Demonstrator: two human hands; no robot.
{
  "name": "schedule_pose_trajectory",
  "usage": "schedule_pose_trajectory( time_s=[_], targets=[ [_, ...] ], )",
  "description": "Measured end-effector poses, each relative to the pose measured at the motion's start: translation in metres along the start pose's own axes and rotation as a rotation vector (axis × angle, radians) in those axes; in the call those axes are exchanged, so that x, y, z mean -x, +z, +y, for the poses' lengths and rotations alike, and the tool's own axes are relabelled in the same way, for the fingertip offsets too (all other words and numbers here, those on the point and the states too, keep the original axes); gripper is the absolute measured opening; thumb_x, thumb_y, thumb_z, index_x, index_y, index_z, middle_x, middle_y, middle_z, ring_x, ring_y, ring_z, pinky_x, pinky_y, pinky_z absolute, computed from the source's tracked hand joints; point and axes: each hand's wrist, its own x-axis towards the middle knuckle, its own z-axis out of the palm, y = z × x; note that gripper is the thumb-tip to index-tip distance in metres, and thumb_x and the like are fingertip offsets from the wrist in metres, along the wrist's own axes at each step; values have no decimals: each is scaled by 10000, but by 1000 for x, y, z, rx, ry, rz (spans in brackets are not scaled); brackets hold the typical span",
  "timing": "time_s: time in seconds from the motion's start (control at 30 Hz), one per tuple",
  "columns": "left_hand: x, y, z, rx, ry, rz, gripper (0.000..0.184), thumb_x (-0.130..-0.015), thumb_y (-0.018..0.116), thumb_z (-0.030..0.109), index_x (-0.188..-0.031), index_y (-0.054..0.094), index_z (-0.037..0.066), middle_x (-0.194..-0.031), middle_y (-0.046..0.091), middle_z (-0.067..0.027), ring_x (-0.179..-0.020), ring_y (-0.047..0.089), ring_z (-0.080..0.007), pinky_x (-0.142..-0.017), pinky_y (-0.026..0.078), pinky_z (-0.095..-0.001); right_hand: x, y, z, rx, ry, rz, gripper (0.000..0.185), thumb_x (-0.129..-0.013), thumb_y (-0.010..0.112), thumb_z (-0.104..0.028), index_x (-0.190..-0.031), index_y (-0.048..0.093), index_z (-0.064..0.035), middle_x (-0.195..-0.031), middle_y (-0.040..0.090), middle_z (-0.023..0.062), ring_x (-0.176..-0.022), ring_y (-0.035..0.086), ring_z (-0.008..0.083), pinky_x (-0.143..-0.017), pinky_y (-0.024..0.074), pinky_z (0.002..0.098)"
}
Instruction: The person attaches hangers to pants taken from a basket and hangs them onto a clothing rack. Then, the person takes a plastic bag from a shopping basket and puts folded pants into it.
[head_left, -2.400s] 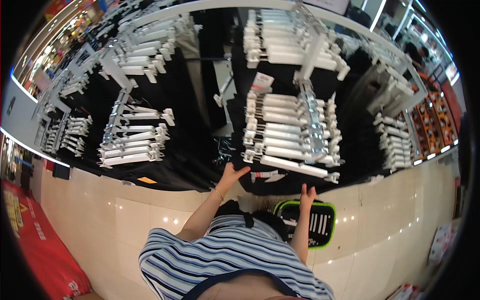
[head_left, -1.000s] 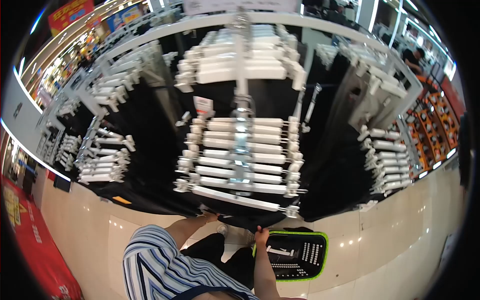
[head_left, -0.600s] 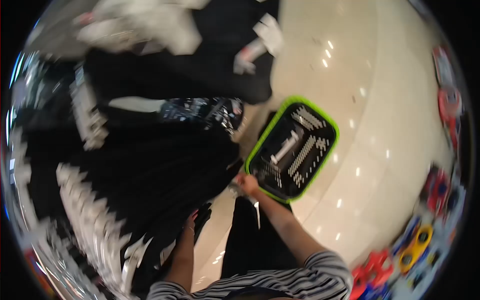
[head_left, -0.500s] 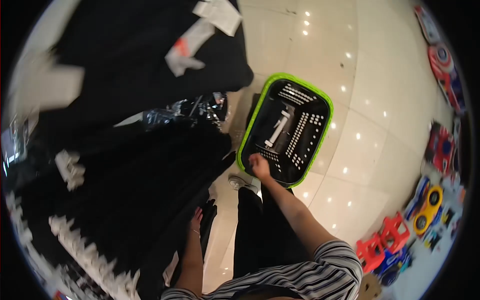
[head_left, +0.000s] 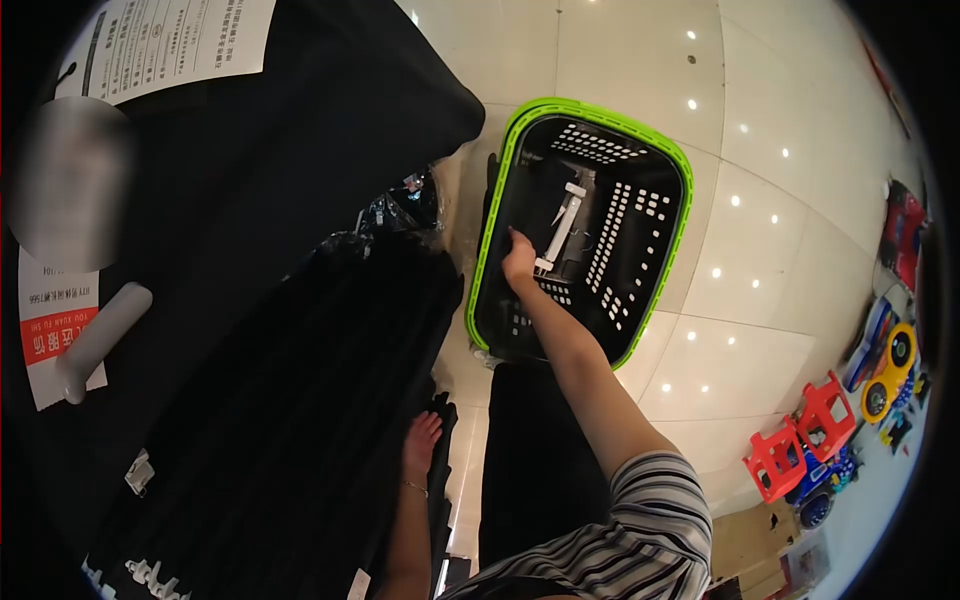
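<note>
Your right hand [head_left: 519, 260] over the basket [head_left: 560, 108], grip unclear, left hand [head_left: 424, 442] unclenched by clothes [head_left: 270, 370] at seven o'clock, glossy tiles [head_left: 770, 250] at three, stools [head_left: 775, 460] at four.

Right hand [head_left: 519, 262] over basket [head_left: 686, 190], near hanger [head_left: 561, 229]; left hand [head_left: 421, 446] by garments [head_left: 300, 370].

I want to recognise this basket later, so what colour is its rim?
The rim is bright green; the head view shows it best.
</note>
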Motion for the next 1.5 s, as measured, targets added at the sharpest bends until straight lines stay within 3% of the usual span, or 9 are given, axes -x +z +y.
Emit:
schedule_pose_trajectory(
  time_s=[0.17,0.7,0.8,0.83,0.93,1.1,1.23,1.37,1.5],
  targets=[
    [10,42,-17,-129,-58,-47,447,-915,436,338,-1220,453,11,-1227,507,-175,-1130,496,-274,-963,376,-384,12,-30,-24,-918,502,379,482,-622,384,126,-1067,547,34,-981,603,134,-913,551,235,-841,404,242],
    [68,217,63,276,-163,-677,662,-850,408,604,-1202,452,44,-1099,572,-145,-967,581,-270,-871,453,-394,286,-268,-216,-640,93,-117,146,-789,436,-23,-888,514,50,-622,527,87,-545,512,137,-486,409,298],
    [99,284,84,196,-121,-634,559,-825,548,504,-1127,524,35,-1020,604,-137,-922,597,-248,-825,477,-351,324,-297,-206,-380,-65,-217,212,-796,398,-21,-946,541,29,-629,498,69,-562,473,107,-513,401,267],
    [95,293,79,-22,-110,-635,516,-818,575,421,-1142,517,24,-1026,605,-132,-921,598,-232,-814,483,-344,337,-308,-213,-283,-206,-194,66,-764,467,-36,-791,472,23,-611,480,210,-537,533,346,-505,421,389],
    [73,327,68,-808,-35,-327,393,-764,604,93,-1133,536,-25,-1068,595,-130,-906,603,-184,-760,506,-298,354,-329,-232,-128,-356,-365,99,-751,517,-62,-730,453,11,-685,506,222,-621,539,397,-528,434,405],
    [187,319,74,46,120,-867,398,-774,478,10,-1168,506,-32,-1033,611,-82,-885,605,-165,-795,495,-280,349,-400,-227,-391,-580,-715,220,-878,498,-176,-783,526,20,-707,561,116,-651,580,230,-563,460,331],
    [279,274,80,121,-58,-791,377,-775,524,27,-1148,534,-26,-1032,618,-84,-880,611,-152,-789,491,-263,320,-403,-135,-1031,-6,243,348,-908,473,-367,-899,541,-25,-766,547,24,-661,511,123,-615,437,235],
    [243,198,14,-304,151,-957,354,-686,668,44,-1027,611,-30,-953,639,-100,-867,612,-153,-771,486,-263,306,-400,-131,-1313,706,-124,374,-926,433,-320,-1124,538,-22,-1118,570,98,-979,559,199,-843,471,323],
    [349,194,55,-347,451,-1101,554,-646,708,16,-1162,518,-50,-1096,589,-123,-993,559,-185,-867,439,-277,290,-377,-165,-1548,417,-494,391,-921,442,-320,-1149,525,-14,-1154,554,109,-1015,548,212,-880,452,331]
  ],
)
